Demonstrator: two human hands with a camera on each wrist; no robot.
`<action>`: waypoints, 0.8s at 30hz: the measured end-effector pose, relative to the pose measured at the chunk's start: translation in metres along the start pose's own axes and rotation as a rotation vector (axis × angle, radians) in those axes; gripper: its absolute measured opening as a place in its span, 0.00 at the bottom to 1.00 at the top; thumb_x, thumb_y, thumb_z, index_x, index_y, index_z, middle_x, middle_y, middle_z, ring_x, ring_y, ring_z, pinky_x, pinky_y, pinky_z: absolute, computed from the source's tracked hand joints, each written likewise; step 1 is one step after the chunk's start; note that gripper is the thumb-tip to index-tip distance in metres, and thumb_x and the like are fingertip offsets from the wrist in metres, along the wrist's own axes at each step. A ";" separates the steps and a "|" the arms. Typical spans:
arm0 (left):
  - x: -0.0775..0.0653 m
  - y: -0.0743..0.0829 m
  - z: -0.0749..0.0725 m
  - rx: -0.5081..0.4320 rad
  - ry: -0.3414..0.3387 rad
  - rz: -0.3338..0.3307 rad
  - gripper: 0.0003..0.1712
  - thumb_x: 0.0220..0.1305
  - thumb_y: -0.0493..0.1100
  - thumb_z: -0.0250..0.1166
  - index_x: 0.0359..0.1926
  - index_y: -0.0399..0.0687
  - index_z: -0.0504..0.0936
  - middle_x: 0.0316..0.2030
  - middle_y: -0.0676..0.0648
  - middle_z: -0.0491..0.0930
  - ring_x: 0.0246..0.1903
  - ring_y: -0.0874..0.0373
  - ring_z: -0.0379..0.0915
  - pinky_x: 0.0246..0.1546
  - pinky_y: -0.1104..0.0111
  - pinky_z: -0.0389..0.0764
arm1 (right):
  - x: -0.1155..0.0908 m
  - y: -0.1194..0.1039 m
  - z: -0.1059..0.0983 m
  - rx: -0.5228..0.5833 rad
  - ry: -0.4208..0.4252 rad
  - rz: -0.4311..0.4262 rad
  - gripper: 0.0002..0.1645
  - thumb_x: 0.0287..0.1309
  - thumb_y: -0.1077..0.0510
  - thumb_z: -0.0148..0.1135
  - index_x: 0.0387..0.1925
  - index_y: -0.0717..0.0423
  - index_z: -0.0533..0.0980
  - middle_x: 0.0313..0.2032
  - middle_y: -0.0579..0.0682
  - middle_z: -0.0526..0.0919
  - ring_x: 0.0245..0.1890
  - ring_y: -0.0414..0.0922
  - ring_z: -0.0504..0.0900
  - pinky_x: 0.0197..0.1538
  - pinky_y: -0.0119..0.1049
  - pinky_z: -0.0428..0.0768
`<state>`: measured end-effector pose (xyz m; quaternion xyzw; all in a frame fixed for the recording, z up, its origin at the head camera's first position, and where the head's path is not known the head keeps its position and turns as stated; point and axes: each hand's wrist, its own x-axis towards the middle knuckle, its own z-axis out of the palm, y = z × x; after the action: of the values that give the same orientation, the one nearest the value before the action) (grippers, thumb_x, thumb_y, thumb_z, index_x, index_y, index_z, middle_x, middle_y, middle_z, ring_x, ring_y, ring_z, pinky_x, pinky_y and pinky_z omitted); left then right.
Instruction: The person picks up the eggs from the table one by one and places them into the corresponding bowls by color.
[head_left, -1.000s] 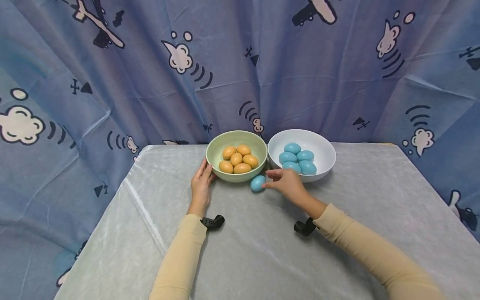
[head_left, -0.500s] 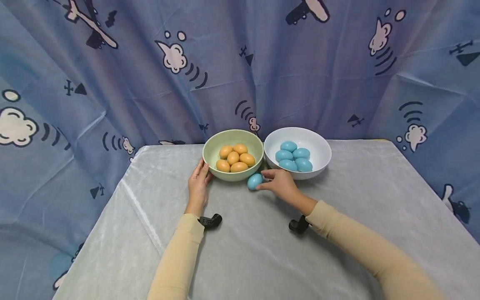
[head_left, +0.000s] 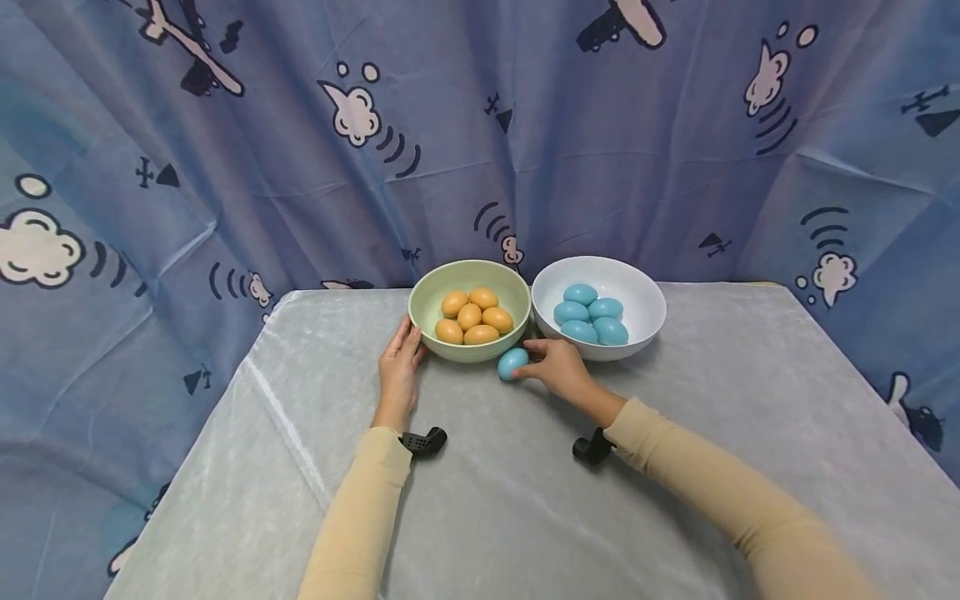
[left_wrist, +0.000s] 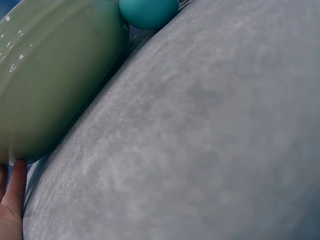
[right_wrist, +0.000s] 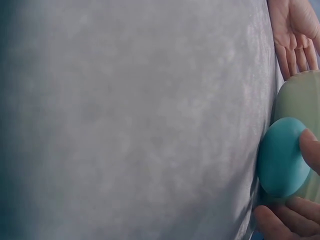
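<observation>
A blue egg (head_left: 513,364) rests on the table just in front of a light green bowl (head_left: 469,353). My right hand (head_left: 564,367) pinches this egg from its right side. In the right wrist view the thumb (right_wrist: 311,150) lies on the egg's surface and the other fingers (right_wrist: 280,220) curl at its end. At the green bowl's left side, my left hand (head_left: 400,367) touches the wall with fairly straight fingers. That bowl holds several orange eggs (head_left: 470,316). Several more blue eggs (head_left: 588,310) lie in a white bowl (head_left: 647,308) to the right.
Both bowls stand side by side near the back of a table covered with grey cloth (head_left: 480,500). Behind them hangs a blue patterned curtain (head_left: 450,125). A black wrist camera (head_left: 424,442) is strapped to the left wrist, another black camera (head_left: 592,447) to the right.
My right hand has moved slightly left, and its thumb has come onto the blue egg. The left hand and both bowls keep their places; the view shifted a little.
</observation>
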<state>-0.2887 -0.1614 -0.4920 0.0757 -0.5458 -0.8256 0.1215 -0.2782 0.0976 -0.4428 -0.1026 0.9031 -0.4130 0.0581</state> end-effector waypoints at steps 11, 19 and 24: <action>0.003 0.002 -0.002 0.001 0.010 -0.040 0.32 0.71 0.48 0.62 0.73 0.50 0.66 0.74 0.50 0.63 0.69 0.56 0.66 0.59 0.73 0.79 | 0.005 -0.002 0.005 0.029 -0.017 -0.002 0.38 0.50 0.55 0.78 0.61 0.67 0.75 0.56 0.61 0.83 0.55 0.53 0.82 0.54 0.45 0.83; 0.003 0.003 -0.001 -0.003 0.013 -0.040 0.31 0.71 0.47 0.62 0.73 0.50 0.67 0.74 0.50 0.63 0.69 0.56 0.67 0.62 0.69 0.78 | 0.002 -0.005 0.002 -0.019 0.022 -0.038 0.30 0.48 0.55 0.78 0.52 0.65 0.82 0.48 0.59 0.87 0.49 0.52 0.85 0.49 0.43 0.85; 0.001 0.003 0.000 0.003 0.009 -0.035 0.31 0.72 0.47 0.62 0.73 0.50 0.67 0.74 0.50 0.63 0.69 0.57 0.66 0.60 0.71 0.78 | -0.002 -0.006 0.001 -0.031 0.040 -0.041 0.26 0.48 0.56 0.79 0.48 0.64 0.84 0.44 0.59 0.89 0.46 0.52 0.86 0.47 0.42 0.85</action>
<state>-0.2894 -0.1631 -0.4897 0.0890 -0.5452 -0.8264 0.1094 -0.2755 0.0941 -0.4388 -0.1140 0.9081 -0.4019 0.0298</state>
